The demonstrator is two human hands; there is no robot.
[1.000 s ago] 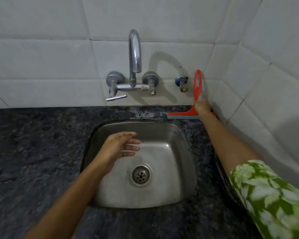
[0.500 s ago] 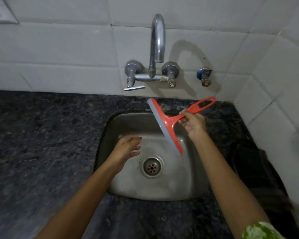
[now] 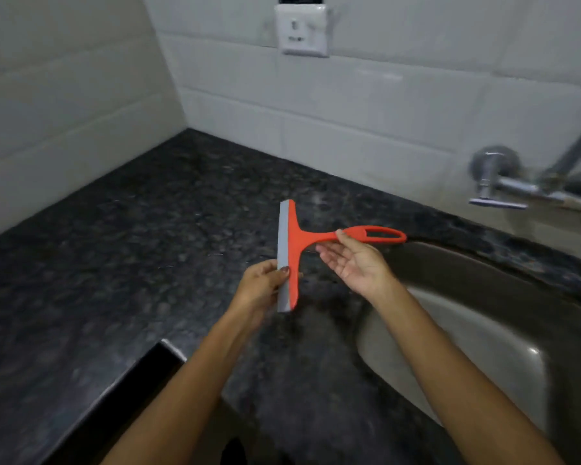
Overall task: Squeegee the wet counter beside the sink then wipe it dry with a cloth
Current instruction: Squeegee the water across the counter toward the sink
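1. Fingers (image 3: 284, 270) of the left hand (image 3: 262, 286) pinch the lower part of the blade of an orange squeegee (image 3: 294, 253); the right hand (image 3: 356, 263) lies open, palm up, with its spread fingertips under the handle near its neck, supporting it without closing on it.
2. The squeegee hangs in the air above the dark speckled surface (image 3: 131, 263), blade upright in the frame with the grey rubber strip facing left and the looped handle pointing right toward the sink (image 3: 483, 330).
3. The steel sink lies to the right, its rim just beside the right forearm; a wall tap (image 3: 497, 193) is fixed above it on white tile, and a socket (image 3: 304, 30) sits higher on the wall.
4. The step in hand appears to be readying the tool: no stroke seems under way, and no cloth is in view.
5. Next, judging from this, one hand must take the handle firmly, lay the rubber edge flat on the surface and draw it toward the sink; whether the stone is wet cannot be told here.
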